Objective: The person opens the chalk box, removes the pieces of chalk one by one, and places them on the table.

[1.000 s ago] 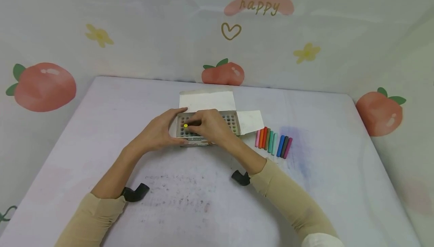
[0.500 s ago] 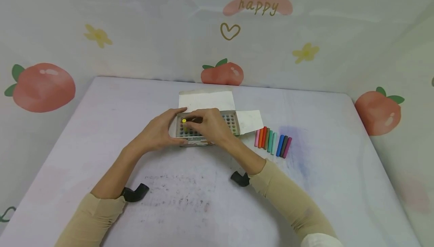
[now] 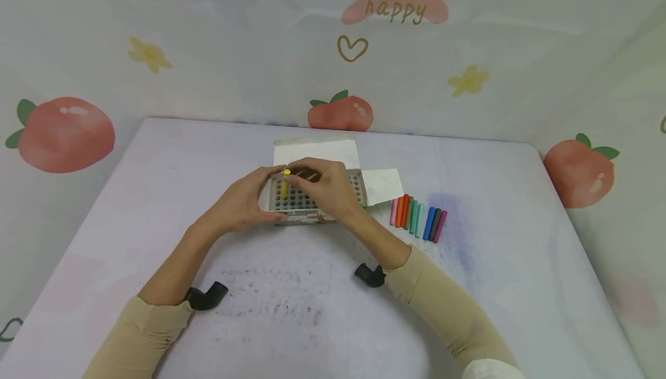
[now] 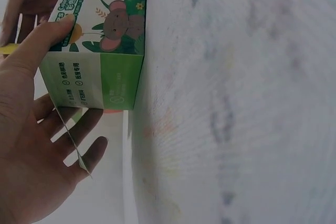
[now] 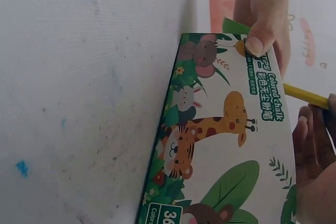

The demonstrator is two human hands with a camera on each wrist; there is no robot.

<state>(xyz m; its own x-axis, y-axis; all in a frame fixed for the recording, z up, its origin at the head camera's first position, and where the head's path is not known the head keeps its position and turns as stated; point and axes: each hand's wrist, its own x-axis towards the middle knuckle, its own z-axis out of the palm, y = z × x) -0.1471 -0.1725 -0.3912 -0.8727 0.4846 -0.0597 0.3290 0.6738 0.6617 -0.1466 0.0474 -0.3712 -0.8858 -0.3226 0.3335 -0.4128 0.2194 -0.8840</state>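
An opened box of colored chalk [image 3: 303, 218], printed with cartoon animals, stands on the table with a grid of round holes inside. My left hand [image 3: 241, 201] grips its left end, thumb [image 4: 44, 35] on the printed front and fingers around the back. Between thumb and fingers of my right hand [image 3: 335, 191] is a yellow chalk stick [image 3: 285, 187], pinched near its top and upright over the left part of the grid. Beyond the box front, the right wrist view catches the yellow stick's length sticking up. The right hand covers the middle of the grid.
Several chalk sticks [image 3: 414, 217] in pink, orange, red, green, blue, black and purple lie in a row right of the box. The white lid [image 3: 316, 152] is folded back and a side flap [image 3: 382, 185] sticks out right. Smudges mark the tabletop [image 3: 276, 304].
My right hand has risen and shifted slightly away from me, lifting the yellow chalk stick so that much more of its length shows above the grid. The left hand stays on the box.
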